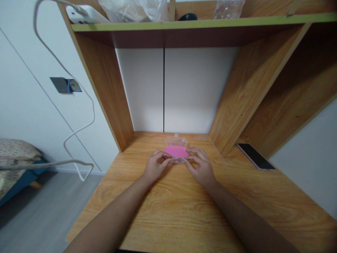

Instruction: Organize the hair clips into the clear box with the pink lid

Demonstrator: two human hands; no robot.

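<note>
A small oval plastic case (pixel 176 151) with a pink middle part sits on the desk in front of me. Its see-through lid (pixel 176 141) is tipped up at the back, and a clear part shows at the front edge. My left hand (pixel 157 165) is closed, with finger and thumb pinching the case's front left side. On the other side, my right hand (pixel 199 164) grips the right edge, its fingers along the pink part and its thumb at the front. Small whitish pieces show by both thumbs; their kind is too small to tell.
A dark-screened phone (pixel 255 156) lies at the right on the wooden desk (pixel 168 218). Wooden uprights flank the work spot, with a shelf (pixel 168 26) above holding plastic bags and a white power strip (pixel 85 14). A white cable (pixel 92 109) hangs at the left.
</note>
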